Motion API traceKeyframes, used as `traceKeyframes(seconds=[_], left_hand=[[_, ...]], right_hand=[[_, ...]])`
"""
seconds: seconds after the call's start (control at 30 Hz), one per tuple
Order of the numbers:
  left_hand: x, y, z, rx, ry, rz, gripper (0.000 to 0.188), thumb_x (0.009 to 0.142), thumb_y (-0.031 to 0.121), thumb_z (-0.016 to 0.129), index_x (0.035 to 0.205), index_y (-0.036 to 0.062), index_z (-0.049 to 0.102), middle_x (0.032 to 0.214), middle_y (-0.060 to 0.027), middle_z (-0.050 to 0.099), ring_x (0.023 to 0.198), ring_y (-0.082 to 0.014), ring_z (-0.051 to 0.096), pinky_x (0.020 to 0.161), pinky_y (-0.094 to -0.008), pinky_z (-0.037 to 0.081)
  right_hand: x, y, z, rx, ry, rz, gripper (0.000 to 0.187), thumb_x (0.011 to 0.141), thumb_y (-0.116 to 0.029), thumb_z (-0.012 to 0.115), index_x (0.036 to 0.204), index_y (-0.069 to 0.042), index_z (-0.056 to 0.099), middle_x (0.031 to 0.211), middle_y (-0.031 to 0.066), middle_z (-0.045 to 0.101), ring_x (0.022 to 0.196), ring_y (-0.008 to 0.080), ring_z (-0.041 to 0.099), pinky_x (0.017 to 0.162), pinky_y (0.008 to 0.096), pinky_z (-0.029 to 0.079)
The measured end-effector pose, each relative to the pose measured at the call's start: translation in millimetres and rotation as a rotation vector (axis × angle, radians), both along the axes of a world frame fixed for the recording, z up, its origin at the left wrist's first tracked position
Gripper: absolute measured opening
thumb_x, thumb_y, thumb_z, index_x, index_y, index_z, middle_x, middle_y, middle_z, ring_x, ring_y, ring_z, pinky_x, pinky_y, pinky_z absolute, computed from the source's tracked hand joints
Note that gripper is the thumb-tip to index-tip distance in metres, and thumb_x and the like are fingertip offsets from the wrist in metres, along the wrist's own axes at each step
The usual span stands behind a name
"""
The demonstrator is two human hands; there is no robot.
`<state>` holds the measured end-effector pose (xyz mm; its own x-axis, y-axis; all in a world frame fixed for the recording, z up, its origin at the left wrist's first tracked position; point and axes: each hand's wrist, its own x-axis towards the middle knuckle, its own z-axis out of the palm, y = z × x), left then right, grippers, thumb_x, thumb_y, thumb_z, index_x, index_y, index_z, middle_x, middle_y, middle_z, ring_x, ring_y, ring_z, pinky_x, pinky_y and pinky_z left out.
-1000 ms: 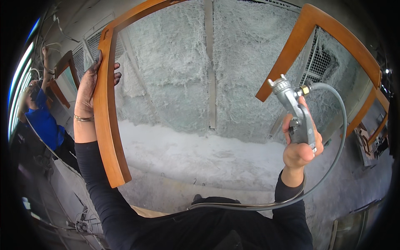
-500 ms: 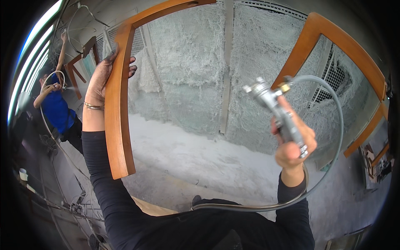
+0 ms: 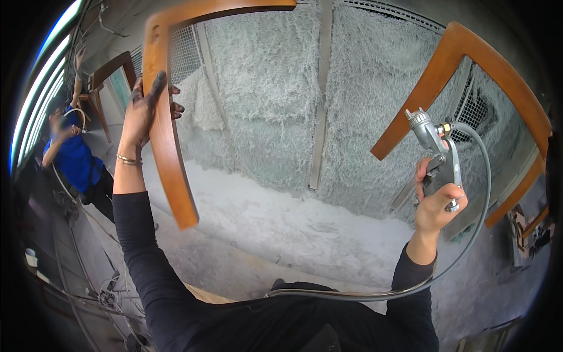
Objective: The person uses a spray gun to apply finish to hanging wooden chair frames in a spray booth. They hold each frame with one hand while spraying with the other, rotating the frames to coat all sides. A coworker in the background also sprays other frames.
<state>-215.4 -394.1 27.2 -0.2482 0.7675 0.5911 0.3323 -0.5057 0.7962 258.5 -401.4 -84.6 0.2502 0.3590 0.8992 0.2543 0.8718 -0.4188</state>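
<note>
On the left my left hand grips the upright leg of an orange-brown wooden frame, its darkened fingers wrapped round the wood. The frame's curved top bar runs off to the right near the upper edge. My right hand is closed round the handle of a silver spray gun. The gun's head points up and to the left, apart from the held frame. A grey hose leaves its brass fitting, loops down past my right forearm and crosses in front of my body.
Another wooden frame stands at the right, behind the spray gun. A fibrous, dust-coated filter wall faces me above a whitened floor. A co-worker in a blue shirt works at far left; hoses and pipes lie at lower left.
The wooden frame has tilted, its leg's lower end moving up and right. My right hand has swung the spray gun rightward. The co-worker has shifted slightly.
</note>
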Motion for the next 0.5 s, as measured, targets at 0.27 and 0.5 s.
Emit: traceKeyframes(seconds=[0.27,0.5], left_hand=[[-112.3,41.8,-6.7,0.228,0.488,0.310,0.065,0.092,0.016,0.072,0.144,-0.0071,0.040,0.121,-0.0170,0.067,0.114,-0.0211,0.065,0.106,-0.0316,0.046],[-147.9,37.1,3.1,0.264,0.606,0.344,0.046,0.088,-0.005,0.062,0.133,-0.0078,0.054,0.123,-0.0146,0.066,0.111,-0.0177,0.065,0.101,-0.0317,0.050]], right_hand=[[-23.7,14.6,39.1,-0.024,-0.012,0.170,0.100,0.091,-0.079,0.031,0.130,0.010,0.055,0.071,0.0071,0.058,0.053,0.0073,0.047,0.041,0.0188,0.030],[-43.1,17.5,106.9,-0.155,-0.132,0.154,0.099,0.084,-0.088,0.021,0.103,0.001,0.059,0.067,0.0020,0.054,0.053,0.0048,0.045,0.039,0.0183,0.029]])
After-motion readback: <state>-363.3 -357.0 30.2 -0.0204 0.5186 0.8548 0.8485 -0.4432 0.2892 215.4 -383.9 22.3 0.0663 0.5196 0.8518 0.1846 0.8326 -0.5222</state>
